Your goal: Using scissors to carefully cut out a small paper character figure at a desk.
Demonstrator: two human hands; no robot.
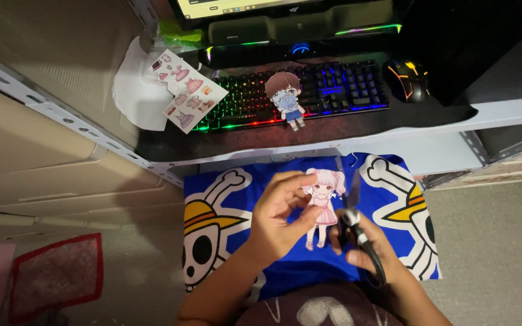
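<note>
Left hand: the left hand (279,217), just below frame centre, pinches a paper doll between thumb and curled fingers.
Paper doll: the paper doll (323,208) is a pink-haired cut-out figure in a pink dress, upright, its left edge in the left hand's grip; it sits at 3 o'clock from that hand.
Right hand: the right hand (367,250), at 5 o'clock from the doll, is closed through the dark handles of a pair of scissors.
Scissors: the scissors (353,205) point toward 12 o'clock, blades rising along the doll's right edge; whether they touch the paper cannot be told.
Cloth: a blue cloth (382,199) with white skull-and-straw-hat prints lies beneath both hands.
Second doll: a brown-haired paper figure (286,99) in blue lies on the keyboard, at 12 o'clock from the hands.
Keyboard: a rainbow-backlit keyboard (345,87) rests on the desk shelf.
Mouse: a lit dark mouse (407,78) sits at 3 o'clock from the keyboard.
Sheet: a sheet of printed doll clothes (183,90) lies at 9 o'clock from the keyboard, overlapping white paper (129,90).
Monitor: the monitor's lower edge (243,9) shows at 12 o'clock.
</note>
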